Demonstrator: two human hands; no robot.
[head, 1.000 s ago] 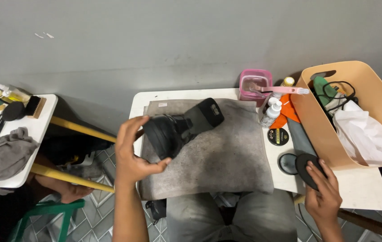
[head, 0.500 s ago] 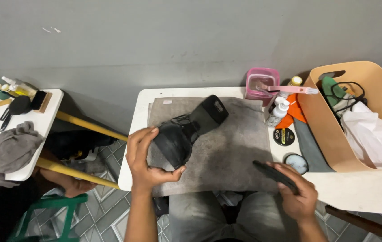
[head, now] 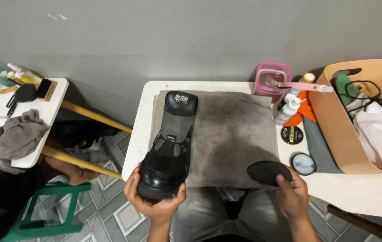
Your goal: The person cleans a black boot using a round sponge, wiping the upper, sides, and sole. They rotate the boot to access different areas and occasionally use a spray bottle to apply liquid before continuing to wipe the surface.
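At the bottom centre of the frame the toe of a glossy black leather shoe [head: 169, 152] is cupped by the left hand [head: 155, 200], its grip closed around the toe from below. The shoe lies lengthwise on a stained grey cloth mat [head: 231, 134], its padded tongue pointing toward the top of the frame. To the lower right, a flat black oval pad [head: 268, 172] is held by the right hand [head: 293, 197], with the thumb pressed on top and the fingers wrapped beneath; the pad sits over the mat's near right corner. The mat is spread on a white worktop [head: 361, 195]. Just right of the pad an open round tin [head: 303, 163] is seen, and above it a closed black tin [head: 292, 135]. Further up, a small white bottle [head: 287, 111] stands beside a pink square container [head: 272, 78]. At the right edge a peach plastic basket [head: 334, 116] is placed.
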